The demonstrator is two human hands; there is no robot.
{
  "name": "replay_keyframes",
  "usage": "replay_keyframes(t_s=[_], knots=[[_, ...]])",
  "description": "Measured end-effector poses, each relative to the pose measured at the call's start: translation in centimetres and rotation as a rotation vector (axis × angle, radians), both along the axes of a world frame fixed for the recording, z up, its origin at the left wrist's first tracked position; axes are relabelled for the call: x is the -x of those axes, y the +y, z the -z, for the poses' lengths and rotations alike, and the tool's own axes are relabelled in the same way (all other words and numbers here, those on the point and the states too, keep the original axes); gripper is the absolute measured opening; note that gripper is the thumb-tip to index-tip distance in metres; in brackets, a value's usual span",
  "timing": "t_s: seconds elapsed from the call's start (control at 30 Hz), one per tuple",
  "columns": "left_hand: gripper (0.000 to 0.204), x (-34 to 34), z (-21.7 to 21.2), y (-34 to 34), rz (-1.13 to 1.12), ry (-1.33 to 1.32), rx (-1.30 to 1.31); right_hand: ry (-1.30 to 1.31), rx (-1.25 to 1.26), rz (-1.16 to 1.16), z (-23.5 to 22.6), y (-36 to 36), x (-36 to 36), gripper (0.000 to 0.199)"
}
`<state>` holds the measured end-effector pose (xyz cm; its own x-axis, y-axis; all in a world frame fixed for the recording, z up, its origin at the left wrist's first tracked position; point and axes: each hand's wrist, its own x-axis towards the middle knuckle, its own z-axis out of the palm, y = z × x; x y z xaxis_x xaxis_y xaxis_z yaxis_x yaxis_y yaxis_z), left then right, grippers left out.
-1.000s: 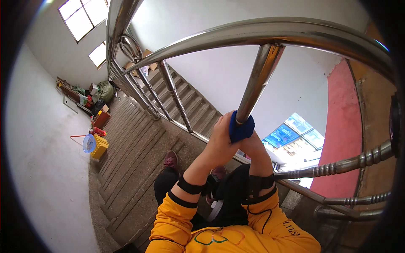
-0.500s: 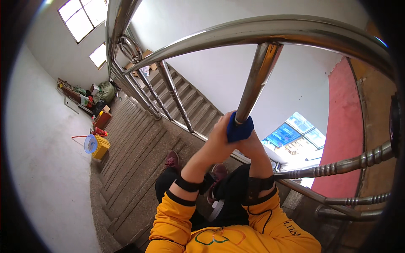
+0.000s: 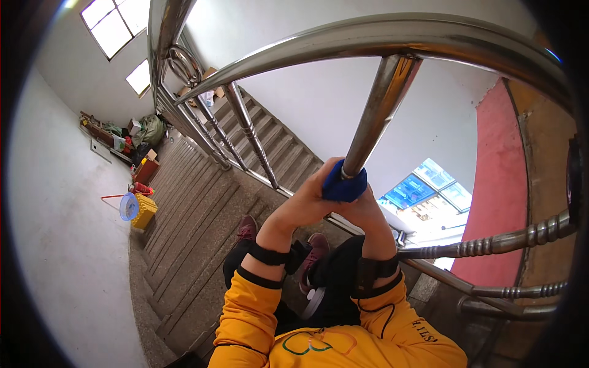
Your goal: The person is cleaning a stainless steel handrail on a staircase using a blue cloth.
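A dark blue cloth (image 3: 345, 186) is wrapped round the middle of a shiny metal baluster (image 3: 381, 113). My left hand (image 3: 313, 195) presses the cloth from the left side, its fingers curled behind the post. From the right, my right hand (image 3: 362, 207) closes on the same cloth, mostly hidden behind it. Both hands nearly meet below the cloth. Above them the baluster joins a thick curved handrail (image 3: 343, 42). Black straps sit round both forearms, below yellow sleeves.
Stone stairs (image 3: 190, 227) descend on the left; another flight (image 3: 270, 135) shows beyond the railing. A yellow bin (image 3: 144, 211), a blue round basin (image 3: 129, 207) and piled bags (image 3: 149, 132) stand along the left wall. More balusters (image 3: 248, 132) rise ahead; others (image 3: 491, 245) run right.
Both hands and the cloth have shifted slightly left in the picture, still round the baluster. The whole view has tilted a little, with the railing appearing slightly higher.
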<state>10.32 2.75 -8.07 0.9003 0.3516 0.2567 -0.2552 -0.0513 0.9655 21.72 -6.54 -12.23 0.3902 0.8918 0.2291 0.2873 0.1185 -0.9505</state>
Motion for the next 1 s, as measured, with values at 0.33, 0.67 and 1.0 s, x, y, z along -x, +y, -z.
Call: replay_keyframes(t_s=[0.33,0.67,1.0], knots=[[0.061,0.1,0.9,-0.6,-0.085,0.050,-0.060,0.109,0.002,0.063,-0.6,-0.2,0.6,0.038],[0.067,-0.6,-3.4,-2.9,-0.451,0.081,-0.467,0.372,-0.383,0.147,-2.7,0.3,2.0,0.039],[0.068,0.0,1.0,-2.0,-0.307,-0.044,-0.224,0.250,-0.118,0.052,-2.3,-0.2,1.2,0.054]])
